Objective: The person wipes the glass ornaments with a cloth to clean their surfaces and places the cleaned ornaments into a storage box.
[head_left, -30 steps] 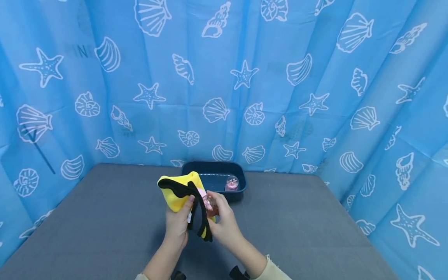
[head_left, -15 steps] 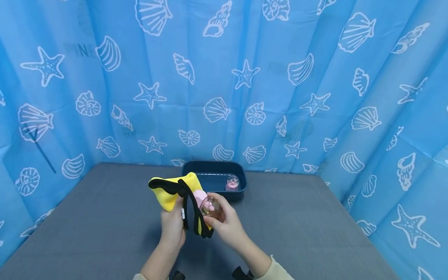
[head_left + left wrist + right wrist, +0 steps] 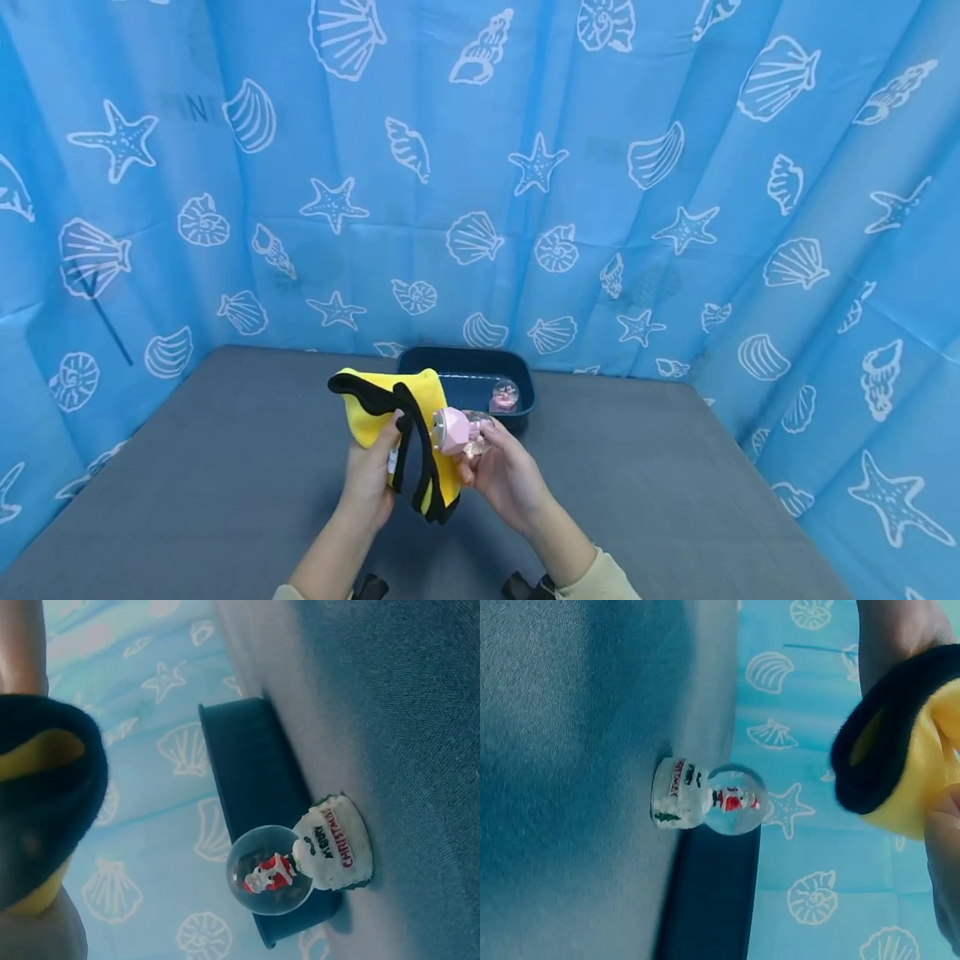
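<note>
My left hand (image 3: 367,479) grips a folded yellow cloth with black edging (image 3: 429,392), its thumb over the near side. Just right of the cloth, my right hand (image 3: 517,483) holds a small snow globe (image 3: 453,431) by its clear ball, the pink faceted base pointing left at the cloth. Both hands are raised above the table. A second snow globe (image 3: 334,847), with a Santa figure and a white "Merry Christmas" base, stands upright on the table in both wrist views. From the head view it is hidden behind the hands and cloth.
A dark blue rectangular bin (image 3: 408,360) stands at the back of the grey table (image 3: 225,458), against a blue shell-print curtain (image 3: 420,192). Inside its right end sits another pink-based snow globe (image 3: 505,396). The Santa globe stands in front of the bin.
My right hand has turned the snow globe so its pink base shows fully, and shifted right, away from the cloth. The left hand keeps its grip on the cloth. The head view has shifted slightly.
</note>
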`<state>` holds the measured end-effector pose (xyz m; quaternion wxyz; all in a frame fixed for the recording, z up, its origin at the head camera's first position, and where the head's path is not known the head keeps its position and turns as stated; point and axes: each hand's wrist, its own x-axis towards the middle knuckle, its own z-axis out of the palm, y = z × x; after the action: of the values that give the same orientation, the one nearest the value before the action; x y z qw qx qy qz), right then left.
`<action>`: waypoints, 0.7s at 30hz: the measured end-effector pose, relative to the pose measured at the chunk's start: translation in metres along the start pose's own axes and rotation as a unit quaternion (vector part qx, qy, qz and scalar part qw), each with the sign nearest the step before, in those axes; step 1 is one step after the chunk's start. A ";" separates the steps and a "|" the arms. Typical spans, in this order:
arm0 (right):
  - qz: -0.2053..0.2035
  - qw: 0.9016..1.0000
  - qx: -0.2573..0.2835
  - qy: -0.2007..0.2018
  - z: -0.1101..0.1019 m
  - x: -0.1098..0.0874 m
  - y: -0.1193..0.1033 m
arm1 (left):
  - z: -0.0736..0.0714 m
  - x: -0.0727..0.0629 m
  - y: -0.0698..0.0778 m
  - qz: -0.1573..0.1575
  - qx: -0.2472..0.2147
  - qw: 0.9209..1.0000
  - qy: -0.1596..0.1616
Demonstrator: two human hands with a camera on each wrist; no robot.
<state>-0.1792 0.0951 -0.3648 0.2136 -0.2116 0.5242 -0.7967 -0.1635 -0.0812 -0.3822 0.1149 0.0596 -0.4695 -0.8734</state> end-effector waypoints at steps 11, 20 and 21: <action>0.044 0.997 0.008 0.056 -0.002 0.002 0.002 | 0.008 -0.003 -0.005 0.046 0.095 0.992 -0.067; 0.044 0.997 -0.017 0.065 -0.007 0.004 0.004 | 0.009 -0.001 -0.006 0.048 0.181 0.980 -0.073; 0.044 0.997 -0.018 0.063 -0.008 0.004 0.004 | 0.008 -0.001 -0.007 0.044 0.181 0.980 -0.070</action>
<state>-0.1866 0.0971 -0.3712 0.2108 -0.1413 0.5596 -0.7889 -0.1656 -0.0710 -0.3831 0.1072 -0.0024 -0.6288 -0.7701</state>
